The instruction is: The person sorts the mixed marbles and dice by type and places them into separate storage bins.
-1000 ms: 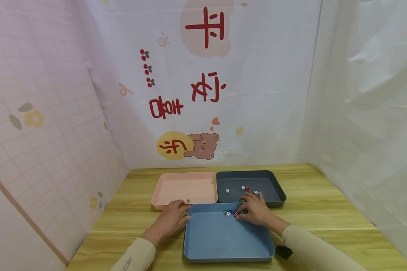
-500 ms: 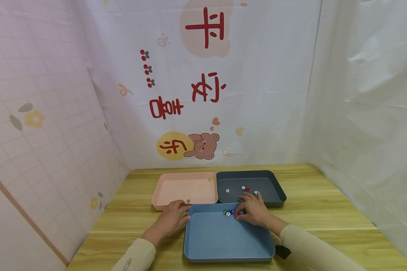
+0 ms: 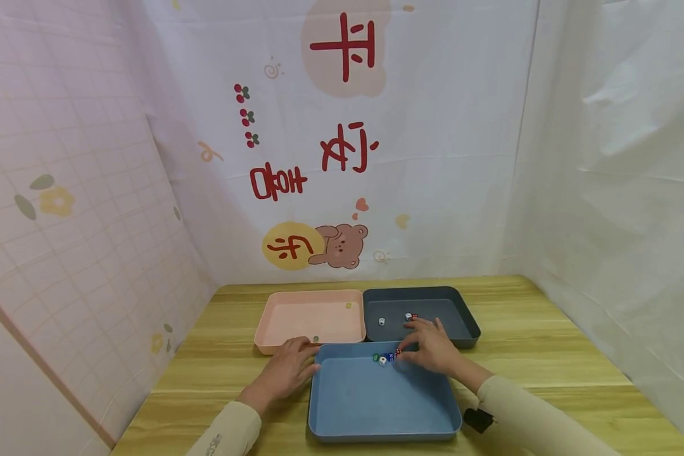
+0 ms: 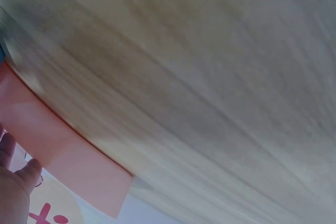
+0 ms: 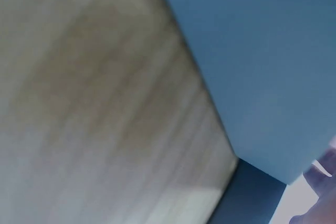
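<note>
In the head view, my right hand (image 3: 430,349) is over the far edge of the blue tray (image 3: 376,405), pinching a red die (image 3: 399,352) between thumb and index finger. Close by in that tray lie a blue die (image 3: 391,358), a white die (image 3: 382,361) and a green die (image 3: 376,358). My left hand (image 3: 287,367) rests at the tray's far left corner, fingers loosely extended. The right wrist view catches the blue tray's outer wall (image 5: 262,66) and part of the hand; the dice are hidden there.
Behind the blue tray stand a pink tray (image 3: 308,313) with a yellow die (image 3: 348,306) and a green die (image 3: 316,339), and a dark grey tray (image 3: 450,310) holding white dice (image 3: 382,322) and a red one. A printed cloth (image 3: 450,158) hangs behind the wooden table (image 3: 558,367).
The red die has risen slightly away from the cluster as my right hand moved forward. In the pink tray, the yellow die has shifted left. My left hand has stayed put.
</note>
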Motion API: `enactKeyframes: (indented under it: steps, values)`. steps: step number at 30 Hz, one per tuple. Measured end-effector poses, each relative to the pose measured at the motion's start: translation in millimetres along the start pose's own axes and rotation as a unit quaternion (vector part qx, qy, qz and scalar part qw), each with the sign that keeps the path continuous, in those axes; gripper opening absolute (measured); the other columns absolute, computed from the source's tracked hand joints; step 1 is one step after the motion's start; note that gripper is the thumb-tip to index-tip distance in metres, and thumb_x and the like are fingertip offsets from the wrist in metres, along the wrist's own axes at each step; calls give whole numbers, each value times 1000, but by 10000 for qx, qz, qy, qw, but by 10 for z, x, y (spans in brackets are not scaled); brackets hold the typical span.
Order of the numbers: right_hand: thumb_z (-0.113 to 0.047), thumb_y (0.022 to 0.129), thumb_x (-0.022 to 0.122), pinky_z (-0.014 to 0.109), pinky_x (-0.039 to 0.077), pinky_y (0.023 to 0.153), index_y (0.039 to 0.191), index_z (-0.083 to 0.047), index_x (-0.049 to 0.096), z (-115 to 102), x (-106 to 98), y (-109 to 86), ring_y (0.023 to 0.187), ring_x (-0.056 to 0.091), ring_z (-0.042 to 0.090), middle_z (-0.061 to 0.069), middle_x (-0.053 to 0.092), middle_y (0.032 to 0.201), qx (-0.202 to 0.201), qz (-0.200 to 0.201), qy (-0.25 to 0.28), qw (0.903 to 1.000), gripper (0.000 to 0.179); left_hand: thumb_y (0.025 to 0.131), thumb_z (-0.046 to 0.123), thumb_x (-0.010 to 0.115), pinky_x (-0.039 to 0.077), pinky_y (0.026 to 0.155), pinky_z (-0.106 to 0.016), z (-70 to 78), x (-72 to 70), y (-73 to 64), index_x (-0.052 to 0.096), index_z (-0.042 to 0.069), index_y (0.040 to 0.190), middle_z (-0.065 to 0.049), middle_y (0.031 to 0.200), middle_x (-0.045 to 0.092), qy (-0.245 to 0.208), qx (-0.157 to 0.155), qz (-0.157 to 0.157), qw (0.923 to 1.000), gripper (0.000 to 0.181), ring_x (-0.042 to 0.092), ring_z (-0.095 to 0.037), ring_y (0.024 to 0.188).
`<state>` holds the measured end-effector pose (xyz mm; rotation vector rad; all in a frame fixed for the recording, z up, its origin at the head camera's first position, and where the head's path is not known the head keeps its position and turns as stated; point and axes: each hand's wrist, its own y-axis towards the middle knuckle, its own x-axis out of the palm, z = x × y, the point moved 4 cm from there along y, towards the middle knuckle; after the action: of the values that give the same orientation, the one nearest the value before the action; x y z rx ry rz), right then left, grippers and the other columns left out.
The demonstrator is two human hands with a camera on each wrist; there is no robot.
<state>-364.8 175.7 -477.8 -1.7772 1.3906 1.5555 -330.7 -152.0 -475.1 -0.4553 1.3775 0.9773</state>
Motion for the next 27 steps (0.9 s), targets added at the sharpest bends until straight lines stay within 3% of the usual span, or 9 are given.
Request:
enactKeyframes:
  steps: [8,13,20,27]
  values:
    - [-35,83,79,78,7,104,85,-31,77,175,-200,20,137,35,47,19,56,137,205,218,668,9973,4,100,30,61,41,102,-52,-5,3,-6,63,4,133,-18,130,53,56,57,54,10000,42,49,-36,123]
    - [-35,86,77,79,9,103,87,-30,79,331,-309,51,135,37,48,21,57,135,308,433,642,9965,5,100,32,60,41,103,-52,0,-14,-19,62,4,134,-17,131,53,98,92,4,9999,44,48,-35,124]
    - [-34,86,77,80,15,100,90,-26,80,554,-407,88,131,42,48,21,58,133,543,551,340,9964,9,101,34,58,38,106,-53,2,-29,-28,56,5,140,-19,137,49,228,103,-416,9988,49,44,-36,129]
    - [-29,88,76,79,22,96,90,-21,81,702,-503,118,127,45,50,24,58,132,798,649,133,9946,9,101,36,56,37,107,-50,-15,-53,-19,55,8,141,-16,139,48,527,210,-604,9966,49,44,-33,131]
